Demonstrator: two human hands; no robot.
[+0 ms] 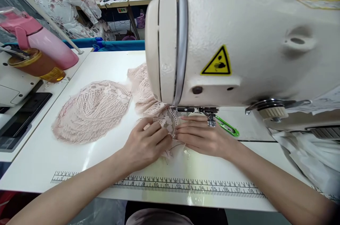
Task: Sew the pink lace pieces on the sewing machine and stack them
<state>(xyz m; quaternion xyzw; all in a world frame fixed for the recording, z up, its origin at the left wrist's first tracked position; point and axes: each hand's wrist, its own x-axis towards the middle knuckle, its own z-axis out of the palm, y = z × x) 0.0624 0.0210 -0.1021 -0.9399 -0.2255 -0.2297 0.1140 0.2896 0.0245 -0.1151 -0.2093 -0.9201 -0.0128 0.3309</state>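
Right around the center of the frame, just below the sewing machine (pixel 239 41), you've got the pale pink lace piece (pixel 145 99), part of it hidden behind the machine head. Your left hand (pixel 148 143) is curled nearly closed, pinching the lace edge. Your right hand (pixel 207 138) is pretty flat, fingers together and almost straight, tips touching the lace. There's a lace stack (pixel 92 111) left of center, a green tool (pixel 227 126) just beyond your right wrist, and a pink bottle (pixel 50 42) upper left.
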